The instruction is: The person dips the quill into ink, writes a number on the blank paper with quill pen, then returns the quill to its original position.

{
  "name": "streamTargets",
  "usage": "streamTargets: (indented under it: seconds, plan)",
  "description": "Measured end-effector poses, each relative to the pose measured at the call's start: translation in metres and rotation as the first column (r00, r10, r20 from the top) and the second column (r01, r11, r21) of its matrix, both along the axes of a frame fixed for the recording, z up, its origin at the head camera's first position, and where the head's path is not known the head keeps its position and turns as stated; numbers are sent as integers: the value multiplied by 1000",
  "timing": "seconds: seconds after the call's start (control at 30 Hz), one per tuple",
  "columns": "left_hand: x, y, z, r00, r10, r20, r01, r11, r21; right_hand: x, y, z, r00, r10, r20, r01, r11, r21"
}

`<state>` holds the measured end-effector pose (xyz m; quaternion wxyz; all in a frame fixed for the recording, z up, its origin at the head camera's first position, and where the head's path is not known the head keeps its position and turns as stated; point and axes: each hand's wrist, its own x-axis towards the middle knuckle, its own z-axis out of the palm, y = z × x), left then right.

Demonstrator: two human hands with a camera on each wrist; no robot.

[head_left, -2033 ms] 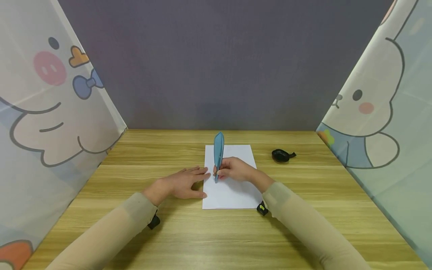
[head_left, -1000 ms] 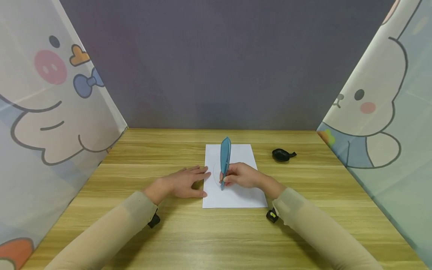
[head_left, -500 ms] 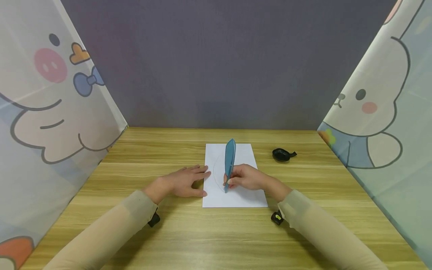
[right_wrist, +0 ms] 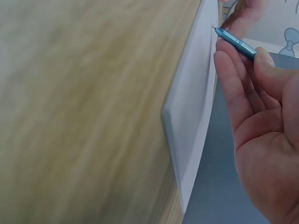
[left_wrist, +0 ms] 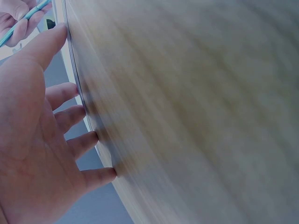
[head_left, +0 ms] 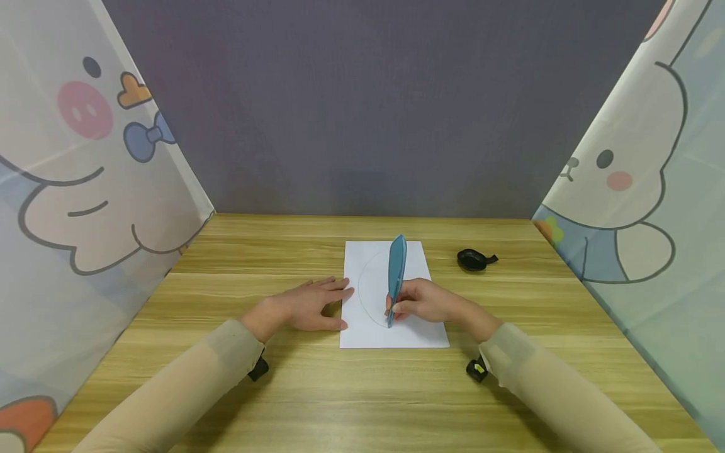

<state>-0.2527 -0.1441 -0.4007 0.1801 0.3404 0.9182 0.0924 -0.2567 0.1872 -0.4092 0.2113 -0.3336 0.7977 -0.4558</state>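
Observation:
A white sheet of paper (head_left: 362,336) lies on the wooden table, with a thin curved line drawn down its left half. My right hand (head_left: 421,300) pinches a blue feather-shaped pen (head_left: 397,261) between thumb and fingers, its tip at the lower end of the curve. In the right wrist view the pen's blue barrel (right_wrist: 236,42) and fine point show close to the paper (right_wrist: 191,112). My left hand (head_left: 311,307) lies with fingers spread, fingertips and thumb resting on the paper's left edge. The left wrist view shows that hand (left_wrist: 42,126) from the palm side.
A small black object (head_left: 472,260) with a short tail, perhaps a tape dispenser, lies right of the paper. A dark grey panel (head_left: 362,113) rises at the table's back edge. Cartoon-printed cloths flank the wooden table (head_left: 362,402) on both sides.
My right hand has moved the pen right and toward me across the paper, and the curved line has grown longer behind its tip. The left hand has stayed in place.

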Motion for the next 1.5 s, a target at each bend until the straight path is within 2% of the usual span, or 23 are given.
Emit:
streamTargets:
  seconds: [0.5,1.3,1.5]
  plan:
    - [2,-1,1,1000,-7,3,7,1000,13,0,22,-2,997,-22,72,22,1000,6]
    - [2,0,2,1000,0,13,0,1000,4,-1,47,1,995,-67,76,65,998,23]
    - [2,-1,1,1000,0,11,0,1000,1,-1,50,1,995,-59,75,58,998,11]
